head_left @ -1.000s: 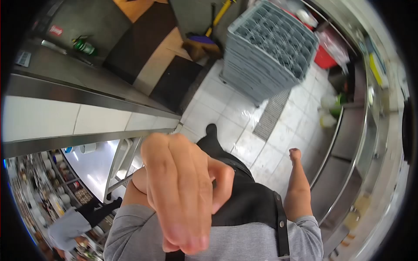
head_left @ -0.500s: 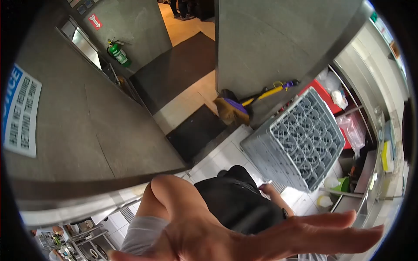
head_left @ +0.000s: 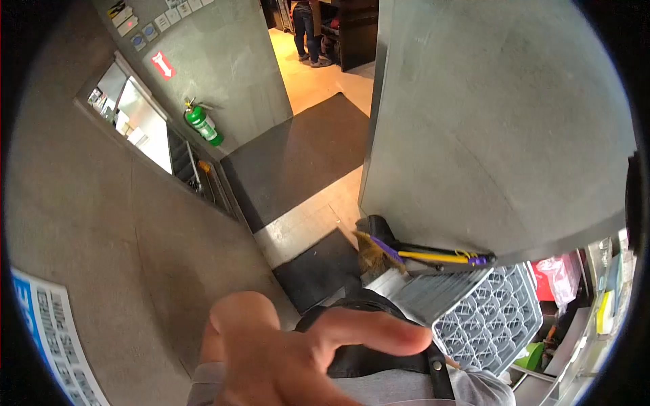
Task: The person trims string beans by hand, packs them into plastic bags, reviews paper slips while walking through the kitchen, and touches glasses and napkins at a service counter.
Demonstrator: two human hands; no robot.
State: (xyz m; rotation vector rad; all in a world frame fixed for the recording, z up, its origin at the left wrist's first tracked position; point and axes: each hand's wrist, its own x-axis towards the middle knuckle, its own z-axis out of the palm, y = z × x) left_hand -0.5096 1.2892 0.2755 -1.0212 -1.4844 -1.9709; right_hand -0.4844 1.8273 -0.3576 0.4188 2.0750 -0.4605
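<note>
My left hand (head_left: 284, 362) is raised close to the camera, its arm bent at the elbow on the left. One finger stretches out to the right, and nothing shows in the hand. Its lower part runs out of the frame. Below it are a black apron with a strap (head_left: 439, 372) and a grey sleeve (head_left: 484, 387). My right hand is out of sight; only a sliver of skin shows beside the strap. Right of my body stands a grey glass rack (head_left: 491, 318) with many compartments.
A broom (head_left: 426, 256) leans by the wall ahead. Dark mats (head_left: 318, 267) lie on the floor towards a doorway, where a person (head_left: 308, 34) stands far off. A green fire extinguisher (head_left: 203, 123) hangs on the left wall. Shelves with a red bin (head_left: 545, 281) are at right.
The view has tilted up and shifted, so the rack sits lower. My left hand has drawn back leftward, with fewer fingers showing. My right hand, visible low before, has gone from view.
</note>
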